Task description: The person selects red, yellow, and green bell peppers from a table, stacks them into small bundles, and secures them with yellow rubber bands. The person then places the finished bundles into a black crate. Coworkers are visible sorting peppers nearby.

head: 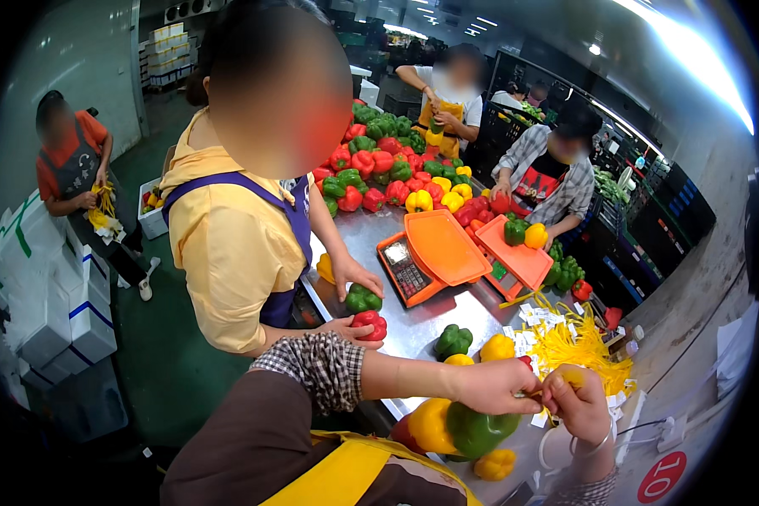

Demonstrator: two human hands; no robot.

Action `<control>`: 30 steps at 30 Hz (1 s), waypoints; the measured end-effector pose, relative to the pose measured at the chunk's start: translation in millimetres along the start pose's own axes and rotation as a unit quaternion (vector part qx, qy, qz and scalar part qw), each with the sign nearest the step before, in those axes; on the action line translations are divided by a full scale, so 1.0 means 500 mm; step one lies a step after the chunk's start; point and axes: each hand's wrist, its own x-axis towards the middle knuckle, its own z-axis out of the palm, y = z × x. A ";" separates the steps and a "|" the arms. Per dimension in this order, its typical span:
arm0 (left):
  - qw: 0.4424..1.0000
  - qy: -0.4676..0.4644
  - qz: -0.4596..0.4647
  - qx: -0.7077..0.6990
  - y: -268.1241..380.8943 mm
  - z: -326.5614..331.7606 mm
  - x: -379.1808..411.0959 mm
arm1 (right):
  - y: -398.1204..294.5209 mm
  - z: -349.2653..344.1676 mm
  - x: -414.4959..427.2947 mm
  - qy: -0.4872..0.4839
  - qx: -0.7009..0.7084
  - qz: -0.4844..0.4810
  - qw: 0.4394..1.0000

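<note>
Both of my hands meet above the right part of the metal table, fingertips pinched together. My left hand [496, 387] reaches across from the left in a checkered cuff. My right hand [579, 400], with a bracelet at the wrist, is bent towards it. Between them is a thin yellow strip [572, 378], mostly hidden by the fingers. Just below my left forearm, close to my apron, sit a green bell pepper [484, 431], a yellow one [431, 425] and a red one [405, 435] in a row. Whether netting encloses them cannot be told.
Yellow net strips with white tags [575, 345] lie heaped beyond my hands. Two orange scales [446, 246] [515, 253] stand mid-table before a large bell pepper pile [386, 164]. A co-worker [240, 234] at my left handles peppers; others work across the table.
</note>
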 end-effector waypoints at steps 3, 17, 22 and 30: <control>0.996 -0.028 -0.080 0.037 0.014 -0.010 -0.026 | 0.012 0.008 -0.009 -0.016 0.026 0.007 1.000; 0.959 0.180 0.014 0.220 -0.099 0.074 -0.092 | 0.111 0.066 0.013 -0.063 -0.065 0.022 0.996; 0.970 0.170 -0.011 0.174 -0.084 0.054 -0.073 | 0.141 0.065 0.003 0.020 0.081 0.009 0.996; 0.967 0.176 0.033 0.182 -0.057 0.035 0.016 | 0.220 0.094 -0.035 0.153 0.114 -0.042 0.981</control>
